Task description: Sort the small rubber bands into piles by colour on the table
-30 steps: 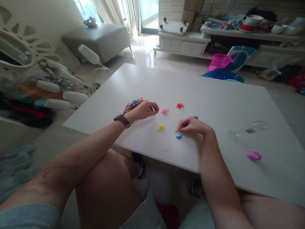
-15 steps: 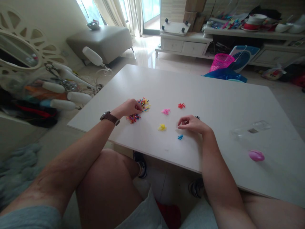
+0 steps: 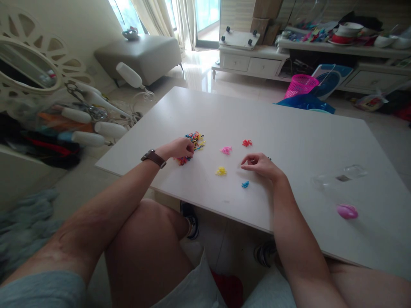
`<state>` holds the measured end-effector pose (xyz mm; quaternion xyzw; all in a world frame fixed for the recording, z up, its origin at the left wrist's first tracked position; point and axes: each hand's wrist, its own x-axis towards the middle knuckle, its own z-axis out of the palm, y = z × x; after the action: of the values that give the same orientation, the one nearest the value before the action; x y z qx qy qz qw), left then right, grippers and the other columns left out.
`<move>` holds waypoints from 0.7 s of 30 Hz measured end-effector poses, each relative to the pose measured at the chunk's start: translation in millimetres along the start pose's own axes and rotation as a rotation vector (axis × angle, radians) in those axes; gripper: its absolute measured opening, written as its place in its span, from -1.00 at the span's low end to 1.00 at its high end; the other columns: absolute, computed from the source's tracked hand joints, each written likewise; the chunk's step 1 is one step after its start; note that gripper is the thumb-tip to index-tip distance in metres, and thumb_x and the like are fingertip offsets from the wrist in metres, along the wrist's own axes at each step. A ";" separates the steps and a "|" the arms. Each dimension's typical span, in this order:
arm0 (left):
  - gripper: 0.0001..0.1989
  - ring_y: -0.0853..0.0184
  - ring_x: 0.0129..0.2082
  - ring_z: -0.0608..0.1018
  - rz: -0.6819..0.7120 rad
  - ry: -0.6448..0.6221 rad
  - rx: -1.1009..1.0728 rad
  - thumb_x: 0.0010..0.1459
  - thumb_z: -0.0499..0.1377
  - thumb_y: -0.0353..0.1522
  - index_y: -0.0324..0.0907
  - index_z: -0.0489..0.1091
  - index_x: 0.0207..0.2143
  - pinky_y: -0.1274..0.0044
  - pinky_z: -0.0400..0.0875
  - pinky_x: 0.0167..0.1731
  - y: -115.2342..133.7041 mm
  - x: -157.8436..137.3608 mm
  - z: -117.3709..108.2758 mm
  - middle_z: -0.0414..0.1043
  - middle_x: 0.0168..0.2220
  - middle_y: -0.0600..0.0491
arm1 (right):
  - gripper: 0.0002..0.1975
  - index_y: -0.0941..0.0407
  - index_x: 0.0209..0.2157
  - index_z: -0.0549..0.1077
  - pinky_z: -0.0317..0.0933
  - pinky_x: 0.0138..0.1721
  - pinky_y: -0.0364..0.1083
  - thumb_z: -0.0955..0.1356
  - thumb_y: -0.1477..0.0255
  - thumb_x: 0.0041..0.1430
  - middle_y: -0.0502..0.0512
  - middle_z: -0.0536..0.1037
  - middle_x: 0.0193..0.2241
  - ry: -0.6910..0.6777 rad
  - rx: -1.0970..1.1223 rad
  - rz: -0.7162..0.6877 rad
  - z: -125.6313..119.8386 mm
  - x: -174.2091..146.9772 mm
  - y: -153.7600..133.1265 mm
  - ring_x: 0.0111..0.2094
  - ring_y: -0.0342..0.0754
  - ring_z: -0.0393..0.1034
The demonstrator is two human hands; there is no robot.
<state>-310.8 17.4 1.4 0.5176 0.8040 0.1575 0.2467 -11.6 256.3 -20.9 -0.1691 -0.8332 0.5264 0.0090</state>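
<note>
The left hand point(image 3: 180, 148) curls over the multicoloured band pile point(image 3: 196, 139), its grip unclear. The right hand point(image 3: 261, 165) arches near blue bands point(image 3: 245, 185), thumb and forefinger apart.

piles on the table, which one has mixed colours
The large multicoloured pile at the left hand; the pink pile, red pile, yellow pile and blue pile are smaller and each show one colour.

We can't read any text here tbh, even the label point(image 3: 343, 178) on that clear bottle point(image 3: 357, 171) is too blurry.
</note>
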 end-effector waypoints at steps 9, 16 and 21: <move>-0.87 0.35 -0.54 0.45 -0.006 -0.016 0.033 -0.13 0.23 -0.32 -0.15 0.56 -0.51 0.56 0.26 -0.51 1.9 -0.8 -0.2 0.52 -0.55 0.08 | -0.65 0.10 -0.36 0.58 -0.07 -0.43 -0.09 0.52 0.09 0.02 -0.15 0.12 -0.57 0.000 0.018 -0.001 1.0 1.2 0.7 -0.51 -0.17 0.02; -0.82 0.35 -0.42 0.50 0.121 0.116 -0.076 0.02 0.19 -0.27 -0.17 0.52 -0.38 0.57 0.34 -0.38 17.7 -3.1 -0.2 0.56 -0.42 0.07 | -0.68 0.09 -0.37 0.58 -0.08 -0.44 -0.08 0.52 0.12 0.02 -0.15 0.09 -0.57 0.057 0.069 -0.048 3.8 3.2 0.7 -0.52 -0.17 -0.01; -0.87 0.35 -0.35 0.54 0.230 0.138 -0.101 0.07 0.22 -0.32 -0.18 0.53 -0.37 0.56 0.39 -0.30 28.1 3.9 7.2 0.58 -0.37 0.05 | -0.68 0.09 -0.36 0.58 -0.10 -0.45 -0.08 0.52 0.11 0.03 -0.14 0.10 -0.58 0.087 0.068 -0.062 7.6 4.4 -0.6 -0.52 -0.17 -0.01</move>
<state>-286.9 32.6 8.8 0.5811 0.7455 0.2602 0.1970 -17.4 250.7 -24.5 -0.1657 -0.8184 0.5461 0.0672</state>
